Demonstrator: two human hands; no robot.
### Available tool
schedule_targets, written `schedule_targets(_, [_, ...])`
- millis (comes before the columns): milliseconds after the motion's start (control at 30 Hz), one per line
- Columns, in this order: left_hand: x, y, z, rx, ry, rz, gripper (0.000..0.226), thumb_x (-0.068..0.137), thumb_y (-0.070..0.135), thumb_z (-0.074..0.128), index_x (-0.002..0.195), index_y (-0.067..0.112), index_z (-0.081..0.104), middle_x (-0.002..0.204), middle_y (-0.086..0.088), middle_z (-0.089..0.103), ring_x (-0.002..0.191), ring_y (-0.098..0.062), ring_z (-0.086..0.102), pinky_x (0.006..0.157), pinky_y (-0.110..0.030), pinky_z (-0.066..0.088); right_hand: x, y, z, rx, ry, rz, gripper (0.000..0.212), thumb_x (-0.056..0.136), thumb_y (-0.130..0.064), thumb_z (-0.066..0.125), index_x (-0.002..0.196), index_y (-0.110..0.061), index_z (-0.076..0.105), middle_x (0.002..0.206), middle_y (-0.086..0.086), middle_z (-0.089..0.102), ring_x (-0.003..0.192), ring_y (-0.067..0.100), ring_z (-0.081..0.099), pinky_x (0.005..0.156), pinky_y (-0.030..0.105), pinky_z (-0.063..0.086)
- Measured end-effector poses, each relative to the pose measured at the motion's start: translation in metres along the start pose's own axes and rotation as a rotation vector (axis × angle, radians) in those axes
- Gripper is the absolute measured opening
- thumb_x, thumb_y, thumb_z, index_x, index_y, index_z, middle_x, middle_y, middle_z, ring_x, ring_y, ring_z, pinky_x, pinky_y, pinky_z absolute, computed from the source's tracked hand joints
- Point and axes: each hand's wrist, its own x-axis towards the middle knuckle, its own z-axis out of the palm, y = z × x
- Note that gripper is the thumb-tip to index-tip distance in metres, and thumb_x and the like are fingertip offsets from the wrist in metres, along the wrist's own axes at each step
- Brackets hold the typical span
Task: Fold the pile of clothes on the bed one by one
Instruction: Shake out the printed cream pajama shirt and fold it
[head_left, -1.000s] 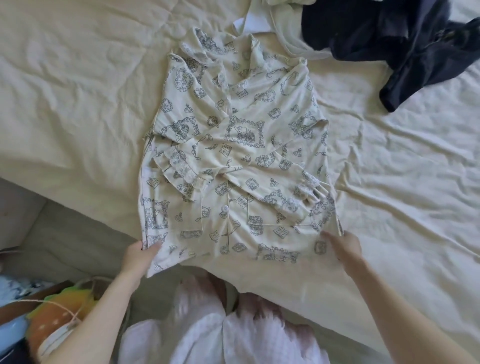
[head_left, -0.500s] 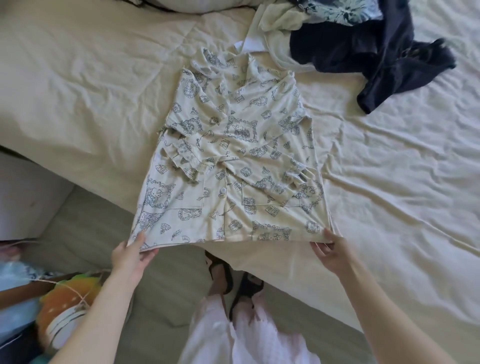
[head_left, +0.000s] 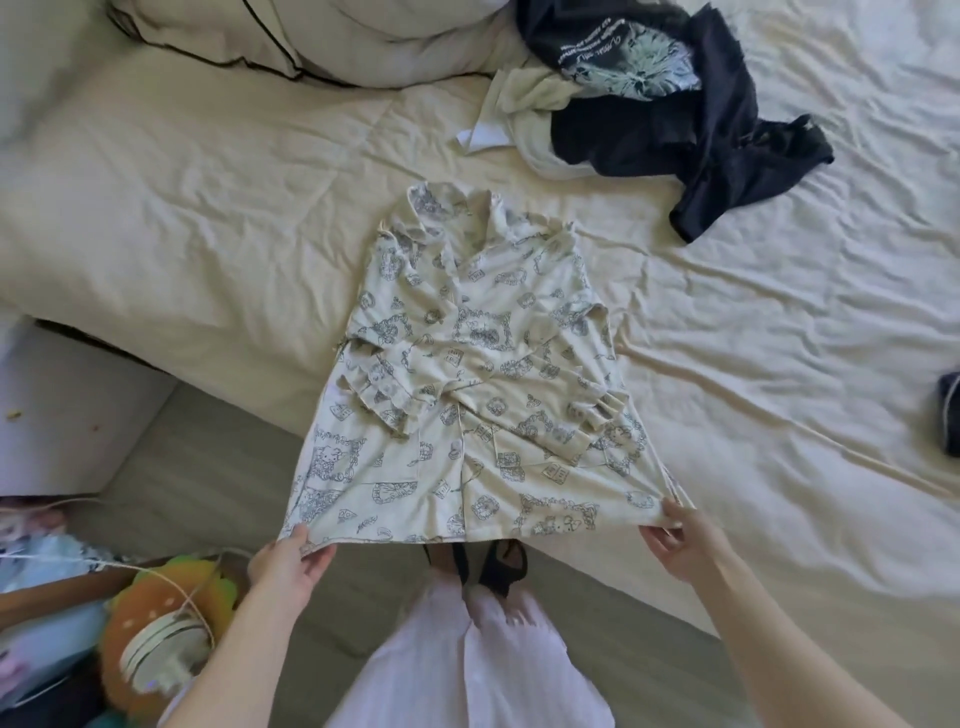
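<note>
Both hands on the hem, the printed top lifted off the near edge of the bed.

The left hand pinches the near left corner of the cream printed pyjama top, the right hand pinches the near right corner, the two well apart and the hem stretched between them. Sleeves lie crossed over the front; the collar end rests on the bed. Far right, the pile of clothes sits beside a pillow.

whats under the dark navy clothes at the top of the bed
A cream garment and a white piece stick out from under the dark navy clothes, all on the bed sheet. Anything deeper in the pile is covered.
</note>
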Motion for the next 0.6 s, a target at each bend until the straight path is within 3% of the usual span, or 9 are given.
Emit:
schedule_targets(33, [-0.005,0.007,0.006,-0.036,-0.002,0.021,0.008,0.095,0.000,0.050,0.088,0.003,0.050,0.121,-0.022,0.055,0.085,-0.026,0.059,0.074,-0.036,0.055,-0.003,-0.006,0.006,0.031,-0.015,-0.017,0.009,0.096,-0.005,0.051,0.104,-0.008,0.054,0.095,0.009,0.057,0.094,0.022,0.058,0.092,0.038,0.047])
schedule_targets(167, [-0.026,0.047,0.036,-0.123,-0.055,0.142,0.007,0.094,0.001,0.053,0.087,0.002,0.051,0.107,-0.019,0.058,0.076,-0.023,0.060,0.066,-0.039,0.058,-0.012,-0.033,0.031,0.125,-0.079,-0.107,0.011,0.098,-0.007,0.046,0.088,-0.010,0.050,0.109,0.008,0.052,0.102,0.021,0.054,0.085,0.032,0.051])
schedule_targets(267, [-0.038,0.075,0.060,-0.166,-0.098,0.215,0.013,0.094,0.003,0.053,0.082,0.007,0.050,0.091,-0.015,0.059,0.073,-0.022,0.060,0.078,-0.039,0.055,-0.015,-0.053,0.047,0.177,-0.093,-0.170,0.005,0.096,-0.005,0.049,0.091,-0.006,0.050,0.108,0.012,0.055,0.100,0.026,0.058,0.094,0.043,0.048])
schedule_targets(333, [-0.041,0.094,0.075,-0.181,-0.122,0.244,0.012,0.094,0.005,0.053,0.081,0.007,0.051,0.084,-0.013,0.057,0.071,-0.022,0.060,0.064,-0.036,0.059,-0.017,-0.066,0.059,0.201,-0.109,-0.211,0.004,0.096,-0.006,0.049,0.092,-0.005,0.049,0.097,0.010,0.057,0.088,0.025,0.060,0.095,0.044,0.048])
schedule_targets(400, [-0.038,0.110,0.090,-0.179,-0.134,0.261,0.006,0.093,0.007,0.055,0.088,0.004,0.053,0.087,-0.013,0.058,0.071,-0.023,0.060,0.054,-0.037,0.058,-0.018,-0.079,0.073,0.214,-0.141,-0.244,0.003,0.096,-0.008,0.049,0.094,-0.006,0.049,0.093,0.008,0.057,0.090,0.025,0.059,0.094,0.043,0.048])
schedule_targets(500, [-0.027,0.135,0.115,-0.175,-0.165,0.287,0.011,0.093,0.010,0.056,0.103,0.005,0.055,0.096,-0.012,0.058,0.075,-0.023,0.061,0.061,-0.037,0.056,-0.014,-0.100,0.098,0.194,-0.194,-0.288,0.005,0.098,-0.009,0.046,0.099,-0.006,0.049,0.103,0.008,0.055,0.106,0.027,0.055,0.094,0.042,0.048])
schedule_targets(600, [-0.014,0.162,0.144,-0.211,-0.192,0.280,0.024,0.095,0.013,0.055,0.117,0.007,0.052,0.096,-0.010,0.057,0.082,-0.024,0.061,0.067,-0.038,0.055,-0.006,-0.124,0.129,0.161,-0.225,-0.333,0.011,0.098,-0.012,0.045,0.108,-0.007,0.047,0.116,0.010,0.051,0.108,0.026,0.052,0.088,0.039,0.049])
